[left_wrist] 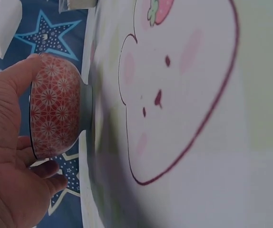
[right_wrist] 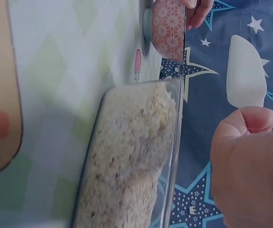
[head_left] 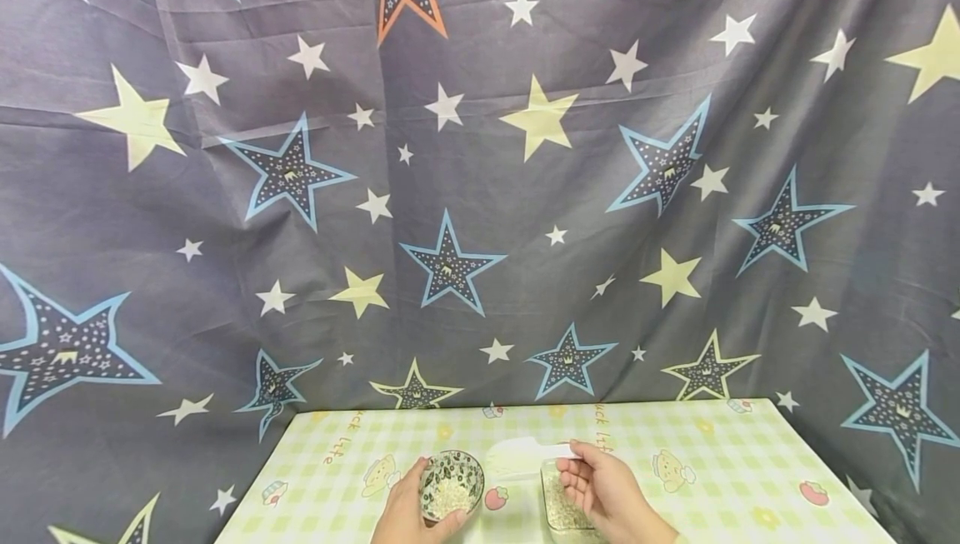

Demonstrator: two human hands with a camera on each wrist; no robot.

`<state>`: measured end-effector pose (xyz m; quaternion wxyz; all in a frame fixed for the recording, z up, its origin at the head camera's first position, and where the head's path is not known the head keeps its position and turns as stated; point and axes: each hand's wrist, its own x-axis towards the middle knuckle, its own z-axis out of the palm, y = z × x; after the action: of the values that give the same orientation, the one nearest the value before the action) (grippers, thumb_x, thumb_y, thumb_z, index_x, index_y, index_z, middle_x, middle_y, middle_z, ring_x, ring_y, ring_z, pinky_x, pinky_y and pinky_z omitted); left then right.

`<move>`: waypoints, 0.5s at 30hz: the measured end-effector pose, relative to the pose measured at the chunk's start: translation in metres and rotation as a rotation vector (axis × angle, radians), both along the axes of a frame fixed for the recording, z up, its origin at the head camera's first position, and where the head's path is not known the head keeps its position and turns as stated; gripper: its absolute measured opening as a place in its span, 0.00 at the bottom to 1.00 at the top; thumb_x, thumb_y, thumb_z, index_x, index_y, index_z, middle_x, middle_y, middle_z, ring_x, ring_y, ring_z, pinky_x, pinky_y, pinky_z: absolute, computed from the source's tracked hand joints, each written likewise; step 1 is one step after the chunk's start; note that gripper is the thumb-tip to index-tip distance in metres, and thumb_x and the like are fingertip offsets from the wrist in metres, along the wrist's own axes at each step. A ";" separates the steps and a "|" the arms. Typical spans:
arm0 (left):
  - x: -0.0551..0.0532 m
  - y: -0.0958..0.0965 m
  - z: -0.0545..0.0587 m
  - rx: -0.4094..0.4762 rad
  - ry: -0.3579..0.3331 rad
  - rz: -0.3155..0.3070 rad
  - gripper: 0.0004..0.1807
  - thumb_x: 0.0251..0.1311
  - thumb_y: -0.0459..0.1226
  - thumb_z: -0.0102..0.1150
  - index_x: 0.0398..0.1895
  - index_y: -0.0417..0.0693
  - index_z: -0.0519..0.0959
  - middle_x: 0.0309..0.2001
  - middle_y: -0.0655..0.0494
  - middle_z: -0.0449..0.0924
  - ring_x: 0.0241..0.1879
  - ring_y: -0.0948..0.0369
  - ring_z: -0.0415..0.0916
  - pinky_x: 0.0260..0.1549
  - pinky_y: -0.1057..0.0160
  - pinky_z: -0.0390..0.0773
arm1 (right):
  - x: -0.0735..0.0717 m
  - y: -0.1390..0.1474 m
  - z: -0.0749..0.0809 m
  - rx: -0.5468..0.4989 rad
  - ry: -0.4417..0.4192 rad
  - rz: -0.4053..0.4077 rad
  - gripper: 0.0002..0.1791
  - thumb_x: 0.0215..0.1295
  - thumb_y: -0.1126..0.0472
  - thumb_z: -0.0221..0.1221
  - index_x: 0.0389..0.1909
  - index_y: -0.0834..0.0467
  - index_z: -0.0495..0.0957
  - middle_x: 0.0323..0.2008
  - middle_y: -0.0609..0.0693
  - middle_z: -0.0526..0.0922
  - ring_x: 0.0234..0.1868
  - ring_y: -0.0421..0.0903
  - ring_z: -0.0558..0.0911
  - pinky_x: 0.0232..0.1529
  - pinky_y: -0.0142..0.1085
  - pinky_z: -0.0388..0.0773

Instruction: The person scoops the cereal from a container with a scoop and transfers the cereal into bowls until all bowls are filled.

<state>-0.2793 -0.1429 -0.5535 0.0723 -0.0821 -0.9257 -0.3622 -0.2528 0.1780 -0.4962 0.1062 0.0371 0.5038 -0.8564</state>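
Observation:
My left hand (head_left: 411, 504) holds a small bowl (head_left: 431, 504) by its sides, with the thumb at the near rim. In the left wrist view the bowl (left_wrist: 55, 107) is red with white flowers outside and stands on a pale foot; its patterned inside holds pale flakes that look like oats (head_left: 452, 496). My right hand (head_left: 600, 486) pinches the handle of a white scoop (head_left: 513, 459), raised between the bowl and a clear container. That rectangular container (right_wrist: 177, 142) holds more oats (right_wrist: 122, 156) and sits below the right hand. The scoop's load is hard to make out.
A table with a green-and-white checked cloth (head_left: 315, 461), printed with cartoon figures and strawberries, carries the bowl and container. Behind its far edge hangs a dark curtain (head_left: 510, 194) covered in stars.

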 end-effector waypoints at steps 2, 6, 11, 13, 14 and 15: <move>-0.001 -0.001 0.001 0.002 -0.012 -0.004 0.58 0.55 0.61 0.77 0.77 0.31 0.65 0.70 0.27 0.74 0.68 0.27 0.72 0.62 0.26 0.78 | -0.001 -0.005 0.000 0.003 0.004 0.011 0.08 0.86 0.57 0.49 0.52 0.58 0.69 0.33 0.46 0.87 0.33 0.35 0.83 0.36 0.25 0.85; -0.002 -0.002 0.002 0.018 -0.049 -0.002 0.58 0.55 0.61 0.77 0.78 0.32 0.65 0.69 0.28 0.74 0.68 0.27 0.72 0.61 0.26 0.78 | -0.002 -0.013 -0.001 0.017 0.022 0.029 0.10 0.85 0.56 0.50 0.53 0.59 0.70 0.33 0.46 0.87 0.34 0.36 0.84 0.37 0.26 0.85; -0.002 -0.003 0.005 0.018 -0.079 -0.001 0.58 0.54 0.61 0.77 0.78 0.32 0.65 0.68 0.27 0.75 0.67 0.26 0.72 0.59 0.25 0.79 | -0.005 -0.023 -0.003 0.070 0.041 0.051 0.11 0.85 0.56 0.50 0.53 0.60 0.71 0.33 0.45 0.88 0.34 0.35 0.84 0.37 0.26 0.85; -0.002 -0.003 0.005 0.012 -0.080 -0.003 0.58 0.54 0.60 0.78 0.78 0.32 0.65 0.67 0.27 0.75 0.66 0.26 0.73 0.58 0.26 0.79 | -0.006 -0.027 -0.005 0.104 0.056 0.059 0.13 0.85 0.55 0.50 0.53 0.62 0.73 0.33 0.45 0.88 0.33 0.36 0.84 0.37 0.26 0.85; -0.002 -0.003 0.005 0.011 -0.081 -0.004 0.58 0.54 0.60 0.78 0.78 0.32 0.64 0.67 0.27 0.76 0.66 0.26 0.73 0.58 0.26 0.80 | -0.006 -0.029 -0.006 0.121 0.066 0.062 0.14 0.85 0.55 0.50 0.54 0.62 0.73 0.33 0.44 0.88 0.33 0.36 0.83 0.37 0.26 0.84; -0.002 -0.003 0.005 0.010 -0.081 -0.006 0.58 0.54 0.60 0.78 0.78 0.32 0.64 0.67 0.27 0.76 0.65 0.26 0.73 0.57 0.26 0.80 | -0.006 -0.031 -0.006 0.140 0.078 0.065 0.15 0.85 0.55 0.50 0.54 0.64 0.74 0.33 0.44 0.88 0.33 0.36 0.83 0.36 0.26 0.84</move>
<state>-0.2811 -0.1462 -0.5482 0.0340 -0.0698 -0.9258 -0.3699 -0.2590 0.1470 -0.5023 0.1116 -0.0052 0.5673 -0.8159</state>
